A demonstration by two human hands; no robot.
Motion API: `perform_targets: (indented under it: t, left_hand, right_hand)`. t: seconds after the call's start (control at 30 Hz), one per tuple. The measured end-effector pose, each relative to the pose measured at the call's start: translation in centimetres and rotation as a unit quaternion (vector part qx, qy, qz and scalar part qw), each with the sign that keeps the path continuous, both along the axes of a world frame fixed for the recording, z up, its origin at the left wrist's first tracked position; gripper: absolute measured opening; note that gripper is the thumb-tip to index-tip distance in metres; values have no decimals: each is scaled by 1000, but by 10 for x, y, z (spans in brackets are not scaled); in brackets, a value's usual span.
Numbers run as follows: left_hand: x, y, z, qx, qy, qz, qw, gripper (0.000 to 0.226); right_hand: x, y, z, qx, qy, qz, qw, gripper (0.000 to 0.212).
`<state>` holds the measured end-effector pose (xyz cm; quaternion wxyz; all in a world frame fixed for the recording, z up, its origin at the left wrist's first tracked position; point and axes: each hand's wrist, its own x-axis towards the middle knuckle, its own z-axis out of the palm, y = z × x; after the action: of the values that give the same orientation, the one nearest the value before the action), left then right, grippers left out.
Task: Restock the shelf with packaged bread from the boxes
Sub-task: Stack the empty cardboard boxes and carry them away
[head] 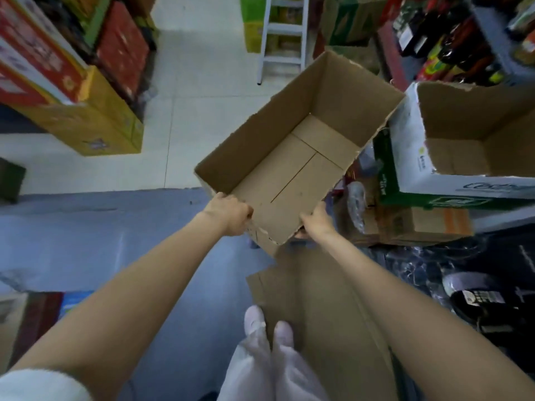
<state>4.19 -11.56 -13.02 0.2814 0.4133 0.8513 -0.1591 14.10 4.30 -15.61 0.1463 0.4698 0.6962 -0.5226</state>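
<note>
An empty brown cardboard box (292, 169) is held up in front of me, open side toward the camera, nothing inside. My left hand (228, 211) grips its near left edge with curled fingers. My right hand (317, 221) grips the near right corner, fingers wrapped under the rim. A second open box (463, 146), white outside and brown inside, sits to the right on stacked cartons. No packaged bread shows in view.
A flattened cardboard sheet (312, 308) lies on the floor by my feet (269, 325). Yellow and red cartons (95, 123) stand at left, a white stepladder (285, 33) at the aisle's far end, bottle shelves (451, 41) at upper right, green and brown cartons (411, 218) at right.
</note>
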Motion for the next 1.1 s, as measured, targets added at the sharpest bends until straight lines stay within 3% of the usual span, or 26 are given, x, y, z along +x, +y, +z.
perform_targets:
  t: [0.13,0.27,0.4,0.5,0.7,0.77,0.97,1.1]
  left_hand:
    - [9,-33,17,38,82,-18,996,30]
    - [16,-73,31,69,139,3,988,21]
    - [18,-132,50,92,166,66,980,24]
    - [12,-176,63,102,173,117,973,23]
    - [-15,-293,63,93,169,201,960,24]
    - [-26,-342,59,93,158,230,956,23]
    - [-62,-487,44,68,97,283,952,21]
    - [-68,-559,21,77,32,358,930,25]
  right_hand:
    - [-5,-19,13,3,31,5,999,44]
    - [-10,-47,36,40,55,79,995,40]
    - [-38,-94,54,44,95,149,983,43]
    - [-67,-151,64,12,70,213,974,48]
    - [-121,-290,68,-174,-69,181,966,20]
    - [-145,-341,63,-227,-67,158,959,12]
    - [-204,-498,39,-205,-55,257,943,11]
    - [-220,-582,15,-170,-63,314,932,14]
